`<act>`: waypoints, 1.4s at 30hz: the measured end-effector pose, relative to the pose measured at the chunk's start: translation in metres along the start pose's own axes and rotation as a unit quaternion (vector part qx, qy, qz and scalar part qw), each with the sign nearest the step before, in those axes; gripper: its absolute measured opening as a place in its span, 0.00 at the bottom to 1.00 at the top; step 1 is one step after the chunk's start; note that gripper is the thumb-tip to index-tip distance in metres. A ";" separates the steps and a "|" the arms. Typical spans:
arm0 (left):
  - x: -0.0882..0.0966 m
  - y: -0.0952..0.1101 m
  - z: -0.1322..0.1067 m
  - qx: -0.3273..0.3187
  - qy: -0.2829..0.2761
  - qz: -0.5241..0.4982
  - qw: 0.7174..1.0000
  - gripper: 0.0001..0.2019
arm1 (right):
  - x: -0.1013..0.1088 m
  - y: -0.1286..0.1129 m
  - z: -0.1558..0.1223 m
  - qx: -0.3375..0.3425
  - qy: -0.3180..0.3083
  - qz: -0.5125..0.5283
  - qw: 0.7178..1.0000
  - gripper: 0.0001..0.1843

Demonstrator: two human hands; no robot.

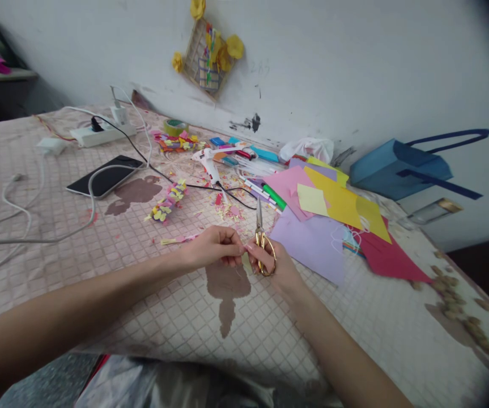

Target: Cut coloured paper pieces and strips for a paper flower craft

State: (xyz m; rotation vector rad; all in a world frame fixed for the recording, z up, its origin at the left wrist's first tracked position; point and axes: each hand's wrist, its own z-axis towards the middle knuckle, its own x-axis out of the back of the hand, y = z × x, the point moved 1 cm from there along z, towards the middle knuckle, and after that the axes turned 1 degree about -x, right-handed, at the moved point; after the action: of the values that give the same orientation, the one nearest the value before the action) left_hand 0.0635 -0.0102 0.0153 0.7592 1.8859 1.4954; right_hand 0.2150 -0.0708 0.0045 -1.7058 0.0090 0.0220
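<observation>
Scissors [260, 229] with gold handles rest in my right hand [280, 269], blades pointing away from me. Fingers of that hand are also pinched together at their tips, meeting those of my left hand [216, 246]. My left hand is closed in a pinch on something too small to make out. A pale yellowish scrap [247, 263] hangs below the fingertips, and a thin thread seems to trail beside it. Just beyond my left wrist lie pink and yellow paper strips [178, 239]. Farther off sits a garland of small colourful paper pieces [168, 202].
Coloured paper sheets [312, 241] lie to the right, before a blue bag [399, 170] and a glass jar [435, 211]. A white glue gun [208, 165] stands among paper scraps. Left are a tablet [105, 177], a power strip [100, 135] and loose cables.
</observation>
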 end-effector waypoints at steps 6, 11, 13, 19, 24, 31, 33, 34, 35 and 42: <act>0.003 -0.004 0.002 0.010 -0.021 0.008 1.000 0.12 | 0.000 0.000 0.000 0.004 0.006 -0.023 1.000 0.11; 0.008 0.000 0.003 0.022 -0.049 0.003 0.999 0.12 | 0.002 0.003 0.002 0.011 0.026 -0.041 0.999 0.11; 0.008 0.002 0.003 0.028 -0.042 0.005 0.999 0.12 | 0.002 0.003 0.002 0.008 0.024 -0.051 0.998 0.12; 0.006 0.000 0.004 0.019 -0.014 0.039 0.999 0.08 | -0.001 0.001 0.000 -0.010 0.000 -0.055 0.998 0.14; 0.008 0.001 0.003 0.002 -0.008 0.098 0.995 0.09 | -0.003 -0.002 -0.001 0.007 -0.002 -0.098 0.995 0.15; 0.021 0.004 -0.003 -0.012 -0.067 0.334 0.940 0.10 | 0.019 -0.005 0.008 0.048 0.114 -0.098 0.988 0.15; 0.022 0.005 -0.004 -0.029 -0.041 0.391 0.919 0.09 | 0.024 -0.007 0.009 0.061 0.133 -0.102 0.984 0.14; 0.022 0.005 -0.004 -0.041 -0.028 0.409 0.911 0.08 | 0.025 -0.008 0.009 0.067 0.139 -0.106 0.982 0.14; 0.021 0.005 -0.003 -0.056 -0.013 0.424 0.904 0.07 | 0.026 -0.009 0.009 0.073 0.143 -0.110 0.981 0.14; 0.005 -0.005 0.002 -0.191 0.078 0.525 0.826 0.06 | 0.022 -0.013 0.007 0.087 0.147 -0.149 0.974 0.15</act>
State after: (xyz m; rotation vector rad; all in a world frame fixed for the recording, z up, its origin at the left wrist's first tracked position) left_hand 0.0614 -0.0061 0.0098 1.6446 1.1450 2.5379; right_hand 0.2368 -0.0624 0.0160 -1.5069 -0.0241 -0.4427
